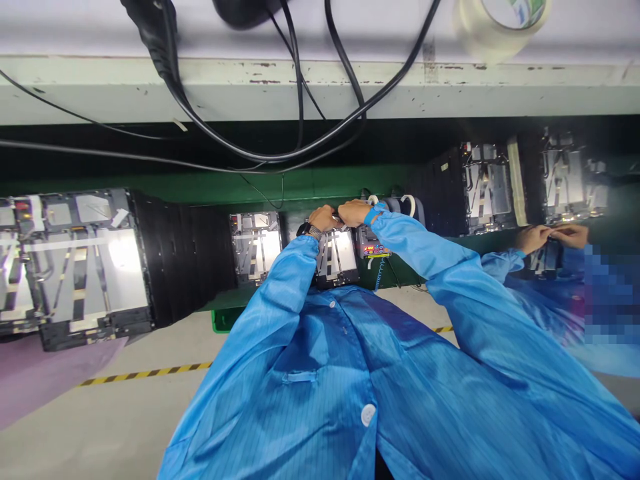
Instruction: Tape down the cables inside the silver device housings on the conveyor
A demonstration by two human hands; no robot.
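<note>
My left hand [323, 217], with a dark watch on its wrist, and my right hand [354, 212], with a blue wrist strap, meet at the far edge of an opened device [339, 257]. It shows silver plates and lies in a black tray on the green belt [200, 187]. Both hands have curled fingers pressed close together over that edge. What they pinch is too small to make out. My blue sleeves cover the near side of the tray.
More opened devices in black trays lie along the belt: a big one [75, 267] at left, one [255, 243] beside my left hand, others [487, 187] at right. A small box with a red display [373, 251] sits by my right wrist. A co-worker's hands [550, 235] work at right. Black cables [300, 100] and a tape roll [500, 23] hang above.
</note>
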